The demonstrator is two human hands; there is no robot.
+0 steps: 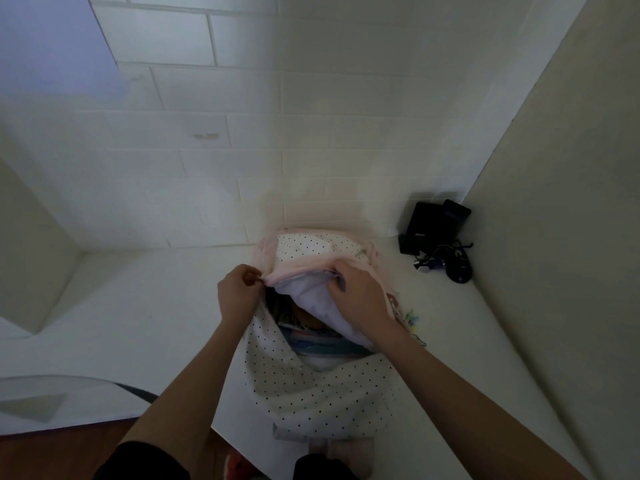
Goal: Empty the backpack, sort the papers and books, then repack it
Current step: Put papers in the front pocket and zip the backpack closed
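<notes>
A white backpack (311, 393) with black dots and pink trim lies on the white desk (138, 306), its top pointing at the wall. My left hand (239, 292) pinches the pink edge of the opening at its left end, perhaps at the zipper pull. My right hand (356, 292) grips the pink flap and white lining on the right side, holding the mouth apart. Inside the opening I see colourful books or papers (318, 344), partly hidden by the lining and the bag's front.
A black box-like device (420, 230), a dark phone-like object (455, 213), a black mouse (459, 268) and tangled cables sit in the back right corner. White walls close the desk in behind and to the right. The desk's front edge runs at lower left over a wooden floor.
</notes>
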